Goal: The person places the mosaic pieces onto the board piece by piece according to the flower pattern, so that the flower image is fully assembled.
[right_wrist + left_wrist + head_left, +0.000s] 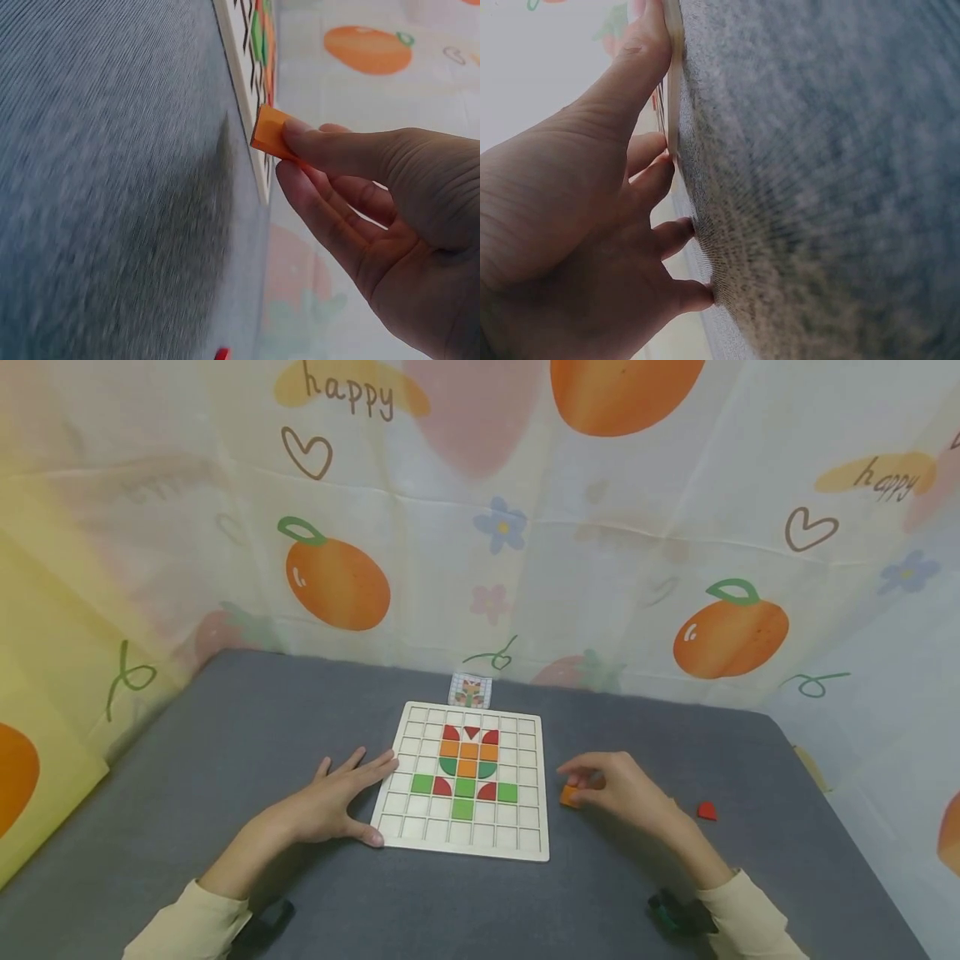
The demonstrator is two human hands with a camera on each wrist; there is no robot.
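A pale wooden grid board (468,843) lies on the grey table, with red, orange and green tiles set in its middle cells. My left hand (341,797) rests flat against the board's left edge, fingers straight, thumb at the near corner; the left wrist view shows its fingers (649,176) touching the board edge (673,82). My right hand (611,785) is just right of the board and pinches a small orange tile (570,796). In the right wrist view the orange tile (270,133) sits between thumb and forefinger, lifted off the cloth near the board (244,90).
A loose red tile (707,812) lies on the grey cloth (225,735) to the right of my right hand. A small pattern card (470,692) stands behind the board. Fruit-print curtains (337,581) wall in the table at the back and sides.
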